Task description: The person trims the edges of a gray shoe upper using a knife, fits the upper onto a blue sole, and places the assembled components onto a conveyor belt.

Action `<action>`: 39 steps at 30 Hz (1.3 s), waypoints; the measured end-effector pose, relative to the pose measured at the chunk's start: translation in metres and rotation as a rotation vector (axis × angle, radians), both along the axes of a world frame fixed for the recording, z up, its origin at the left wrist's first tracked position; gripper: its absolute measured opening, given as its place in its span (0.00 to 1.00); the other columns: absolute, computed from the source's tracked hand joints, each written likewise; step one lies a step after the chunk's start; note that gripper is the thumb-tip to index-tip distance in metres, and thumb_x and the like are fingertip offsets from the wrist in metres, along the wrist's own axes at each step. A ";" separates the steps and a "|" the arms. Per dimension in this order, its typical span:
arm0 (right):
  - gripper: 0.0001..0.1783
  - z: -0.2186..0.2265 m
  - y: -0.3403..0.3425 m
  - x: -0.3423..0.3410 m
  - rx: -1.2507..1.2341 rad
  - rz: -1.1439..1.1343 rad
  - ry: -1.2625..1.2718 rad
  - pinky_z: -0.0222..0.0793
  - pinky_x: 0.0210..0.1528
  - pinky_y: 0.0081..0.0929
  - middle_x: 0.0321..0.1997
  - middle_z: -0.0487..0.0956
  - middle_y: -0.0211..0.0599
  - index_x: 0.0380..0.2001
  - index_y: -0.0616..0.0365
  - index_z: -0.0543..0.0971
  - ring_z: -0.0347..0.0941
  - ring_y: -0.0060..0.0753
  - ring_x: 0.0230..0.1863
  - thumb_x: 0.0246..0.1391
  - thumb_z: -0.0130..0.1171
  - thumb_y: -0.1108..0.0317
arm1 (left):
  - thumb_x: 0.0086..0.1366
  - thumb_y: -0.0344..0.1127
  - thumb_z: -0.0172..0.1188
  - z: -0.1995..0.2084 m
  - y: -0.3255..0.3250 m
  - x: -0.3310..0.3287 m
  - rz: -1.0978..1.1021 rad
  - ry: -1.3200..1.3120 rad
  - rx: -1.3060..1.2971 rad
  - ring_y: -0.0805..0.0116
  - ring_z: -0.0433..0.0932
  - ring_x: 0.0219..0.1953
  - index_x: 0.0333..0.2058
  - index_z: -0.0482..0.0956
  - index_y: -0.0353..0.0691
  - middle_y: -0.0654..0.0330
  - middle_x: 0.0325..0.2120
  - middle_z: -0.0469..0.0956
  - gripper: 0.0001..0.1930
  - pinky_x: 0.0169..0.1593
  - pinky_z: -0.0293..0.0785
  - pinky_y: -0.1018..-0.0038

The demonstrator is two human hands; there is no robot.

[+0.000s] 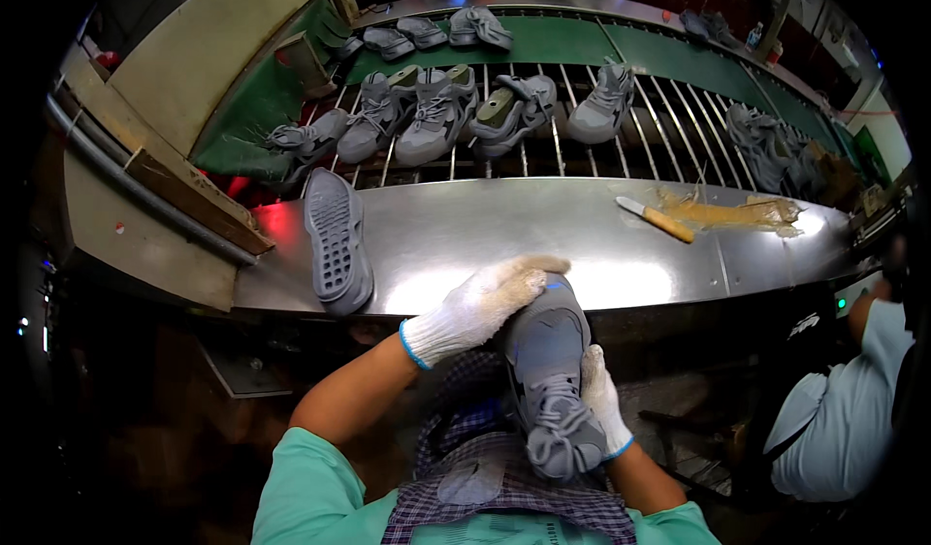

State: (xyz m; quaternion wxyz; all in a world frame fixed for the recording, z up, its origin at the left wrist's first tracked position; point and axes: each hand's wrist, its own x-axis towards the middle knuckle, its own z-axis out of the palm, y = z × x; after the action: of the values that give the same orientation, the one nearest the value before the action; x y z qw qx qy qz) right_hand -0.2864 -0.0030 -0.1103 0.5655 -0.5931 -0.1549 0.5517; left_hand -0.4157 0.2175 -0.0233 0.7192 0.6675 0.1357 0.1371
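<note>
Grey shoe [548,346] is held at the near edge of the tabletop [465,225], toe grasped by the left hand [480,310], side by the right hand [603,404]; steady, even pressure seems best.

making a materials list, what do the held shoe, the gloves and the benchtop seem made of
Held shoe: matte grey upper, perhaps textile or synthetic suede by its dull look. Gloves: matte, likely knitted cotton or blend, given ribbed cuffs. Benchtop: smooth metal, probably stainless steel, given bright reflections.
</note>
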 end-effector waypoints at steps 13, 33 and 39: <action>0.47 0.079 -0.039 0.016 0.141 0.426 -1.297 0.81 0.56 0.50 0.72 0.69 0.62 0.70 0.59 0.70 0.80 0.63 0.58 0.45 0.75 0.69 | 0.41 0.54 0.90 -0.038 0.034 -0.014 -0.059 0.238 0.062 0.46 0.73 0.69 0.75 0.57 0.29 0.43 0.54 0.79 0.69 0.76 0.61 0.53; 0.51 0.098 0.047 0.070 0.066 0.717 -0.864 0.79 0.64 0.47 0.72 0.68 0.71 0.78 0.64 0.53 0.78 0.68 0.64 0.60 0.67 0.58 | 0.61 0.61 0.72 -0.006 0.051 -0.004 -0.202 0.376 0.554 0.48 0.84 0.56 0.61 0.79 0.34 0.43 0.54 0.83 0.40 0.60 0.80 0.60; 0.44 0.045 0.040 0.044 0.265 0.419 -1.204 0.85 0.48 0.46 0.53 0.80 0.61 0.74 0.63 0.64 0.84 0.61 0.41 0.53 0.63 0.71 | 0.77 0.51 0.52 0.011 0.034 0.038 -0.279 0.478 0.848 0.45 0.87 0.37 0.48 0.87 0.37 0.44 0.34 0.87 0.23 0.45 0.83 0.58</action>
State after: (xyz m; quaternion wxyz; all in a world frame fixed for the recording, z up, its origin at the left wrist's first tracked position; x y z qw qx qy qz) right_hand -0.2421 0.0375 -0.0649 0.3287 -0.6809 -0.6240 0.1976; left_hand -0.3776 0.2515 -0.0127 0.3451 0.9254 0.1381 -0.0739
